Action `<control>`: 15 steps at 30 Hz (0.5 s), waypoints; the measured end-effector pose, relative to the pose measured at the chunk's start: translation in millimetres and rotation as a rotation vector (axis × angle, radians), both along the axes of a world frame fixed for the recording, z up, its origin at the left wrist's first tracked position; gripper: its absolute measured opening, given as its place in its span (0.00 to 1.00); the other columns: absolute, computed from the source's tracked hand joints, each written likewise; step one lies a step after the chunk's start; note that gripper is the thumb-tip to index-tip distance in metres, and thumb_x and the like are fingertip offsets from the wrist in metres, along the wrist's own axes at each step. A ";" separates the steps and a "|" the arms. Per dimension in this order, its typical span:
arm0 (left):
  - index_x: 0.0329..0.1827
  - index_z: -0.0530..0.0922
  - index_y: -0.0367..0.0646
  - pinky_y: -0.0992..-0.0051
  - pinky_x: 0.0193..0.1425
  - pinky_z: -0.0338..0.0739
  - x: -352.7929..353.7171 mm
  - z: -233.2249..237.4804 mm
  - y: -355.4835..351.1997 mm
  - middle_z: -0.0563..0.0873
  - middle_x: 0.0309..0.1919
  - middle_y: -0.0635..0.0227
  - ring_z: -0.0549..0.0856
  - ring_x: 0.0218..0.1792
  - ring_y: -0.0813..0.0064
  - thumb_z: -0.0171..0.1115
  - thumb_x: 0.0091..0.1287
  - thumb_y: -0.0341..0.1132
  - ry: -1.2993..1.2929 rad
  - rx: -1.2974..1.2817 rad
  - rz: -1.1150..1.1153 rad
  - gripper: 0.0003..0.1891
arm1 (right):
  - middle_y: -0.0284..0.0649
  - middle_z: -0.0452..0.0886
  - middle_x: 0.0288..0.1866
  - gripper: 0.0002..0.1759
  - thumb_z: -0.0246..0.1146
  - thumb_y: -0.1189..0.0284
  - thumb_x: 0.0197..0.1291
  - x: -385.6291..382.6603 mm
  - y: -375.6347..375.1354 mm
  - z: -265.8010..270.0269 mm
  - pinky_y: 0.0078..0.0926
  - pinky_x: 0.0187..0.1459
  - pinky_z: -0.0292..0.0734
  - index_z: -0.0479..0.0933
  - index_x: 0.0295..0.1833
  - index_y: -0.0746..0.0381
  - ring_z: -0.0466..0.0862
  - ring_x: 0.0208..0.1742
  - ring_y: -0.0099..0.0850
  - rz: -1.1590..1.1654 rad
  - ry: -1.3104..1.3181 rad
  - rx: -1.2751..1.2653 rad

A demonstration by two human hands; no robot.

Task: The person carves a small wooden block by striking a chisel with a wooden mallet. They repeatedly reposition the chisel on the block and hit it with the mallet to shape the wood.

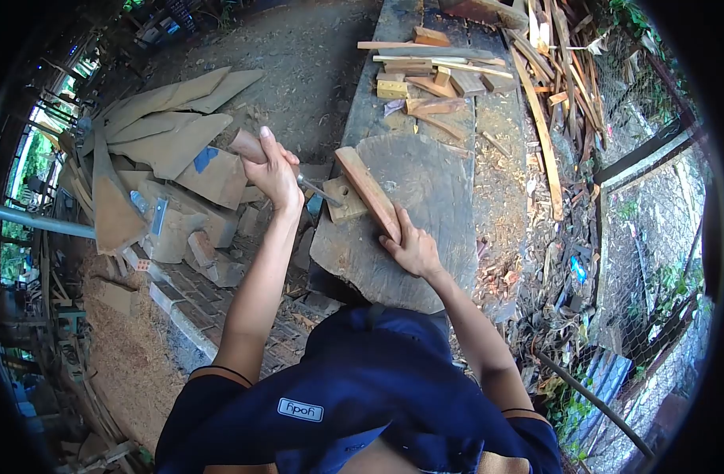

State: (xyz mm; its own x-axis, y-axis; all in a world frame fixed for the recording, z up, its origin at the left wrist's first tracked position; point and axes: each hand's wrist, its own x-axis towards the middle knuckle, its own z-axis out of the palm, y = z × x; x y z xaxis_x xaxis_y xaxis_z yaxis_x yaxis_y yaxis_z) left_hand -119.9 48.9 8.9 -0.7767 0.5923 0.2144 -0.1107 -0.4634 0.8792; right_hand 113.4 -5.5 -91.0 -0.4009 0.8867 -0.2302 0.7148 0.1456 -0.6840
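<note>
Shavings [504,197] litter the table [378,126]; centre frame, left hand [277,175] grips a chisel [314,189] at a holed block [346,210], right hand [413,247] clasps a wooden bar [369,189] (mallet, perhaps): looks like chiselling, next tap wanting steady aim.

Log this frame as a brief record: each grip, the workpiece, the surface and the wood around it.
Left grip: closed on a wooden-handled tool
Right grip: holding one end of a wooden bar
Workpiece: holed wooden block; tool contact unclear
Surface: thick wooden slab
Beyond slab: wood offcuts
Left side: piled flat boards
</note>
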 end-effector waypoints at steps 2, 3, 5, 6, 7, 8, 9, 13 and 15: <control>0.40 0.65 0.43 0.80 0.19 0.71 -3.5 -4.8 1.7 0.72 0.18 0.74 0.73 0.16 0.84 0.60 0.73 0.40 0.040 0.001 0.017 0.14 | 0.60 0.83 0.46 0.45 0.62 0.53 0.58 -0.9 -0.5 -0.4 0.51 0.53 0.76 0.50 0.77 0.51 0.82 0.48 0.59 0.003 0.005 0.006; 0.40 0.65 0.43 0.80 0.19 0.71 -4.9 -7.4 2.7 0.72 0.18 0.74 0.73 0.16 0.84 0.60 0.73 0.40 0.042 0.000 0.019 0.14 | 0.60 0.83 0.45 0.45 0.62 0.53 0.58 -0.8 -0.4 -1.8 0.51 0.53 0.76 0.50 0.77 0.51 0.82 0.48 0.58 0.005 0.007 0.010; 0.48 0.63 0.40 0.78 0.22 0.77 -4.6 -8.8 3.9 0.73 0.21 0.72 0.74 0.17 0.82 0.59 0.73 0.40 0.073 0.045 0.030 0.15 | 0.60 0.83 0.45 0.45 0.62 0.53 0.58 -1.0 -1.0 -2.5 0.51 0.52 0.76 0.50 0.77 0.51 0.83 0.47 0.58 0.004 0.008 0.011; 0.48 0.63 0.40 0.78 0.22 0.77 -4.3 -9.5 3.9 0.73 0.21 0.72 0.74 0.17 0.82 0.59 0.73 0.40 0.073 0.044 0.028 0.15 | 0.60 0.83 0.44 0.45 0.62 0.53 0.58 -0.8 -1.2 -2.3 0.51 0.52 0.76 0.50 0.77 0.51 0.83 0.47 0.58 0.004 0.010 0.016; 0.51 0.61 0.39 0.77 0.24 0.80 -2.6 -7.0 3.7 0.73 0.23 0.70 0.75 0.18 0.82 0.58 0.73 0.39 0.090 0.019 0.048 0.17 | 0.60 0.83 0.44 0.45 0.62 0.53 0.58 -0.6 -1.1 -1.5 0.51 0.52 0.76 0.50 0.77 0.51 0.83 0.47 0.58 0.003 0.010 0.023; 0.55 0.59 0.38 0.76 0.26 0.83 -0.9 -5.1 3.6 0.74 0.24 0.69 0.75 0.19 0.81 0.58 0.74 0.39 0.106 -0.007 0.069 0.19 | 0.60 0.83 0.44 0.45 0.62 0.53 0.58 -0.1 -1.3 -0.4 0.51 0.52 0.76 0.50 0.77 0.51 0.83 0.47 0.58 0.002 0.009 0.023; 0.55 0.59 0.38 0.76 0.26 0.83 0.2 -4.5 3.6 0.74 0.24 0.69 0.75 0.19 0.81 0.58 0.74 0.39 0.106 -0.007 0.069 0.19 | 0.60 0.83 0.44 0.45 0.62 0.53 0.58 -0.3 -1.7 0.9 0.50 0.52 0.76 0.50 0.77 0.51 0.83 0.47 0.58 0.000 0.012 0.022; 0.64 0.56 0.40 0.73 0.31 0.85 3.2 -2.3 7.3 0.75 0.37 0.64 0.77 0.22 0.80 0.59 0.73 0.40 0.115 -0.085 0.097 0.26 | 0.60 0.83 0.44 0.45 0.62 0.53 0.58 -1.4 -1.5 0.9 0.50 0.52 0.76 0.51 0.77 0.52 0.83 0.47 0.58 -0.004 0.012 0.019; 0.63 0.56 0.39 0.73 0.30 0.85 5.2 -3.0 11.0 0.75 0.36 0.64 0.77 0.21 0.80 0.59 0.72 0.40 0.132 -0.100 0.116 0.26 | 0.60 0.83 0.45 0.45 0.62 0.53 0.58 -1.4 -1.7 0.0 0.50 0.52 0.76 0.51 0.77 0.52 0.83 0.47 0.57 -0.005 0.013 0.024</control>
State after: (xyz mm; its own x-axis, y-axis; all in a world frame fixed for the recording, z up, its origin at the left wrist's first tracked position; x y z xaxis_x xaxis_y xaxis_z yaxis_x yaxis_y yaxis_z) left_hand -114.7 59.8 5.9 -0.8096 0.5243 0.2639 0.0576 -0.3764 0.9247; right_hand 112.0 -7.2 -91.1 -0.3994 0.8939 -0.2033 0.7064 0.1588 -0.6898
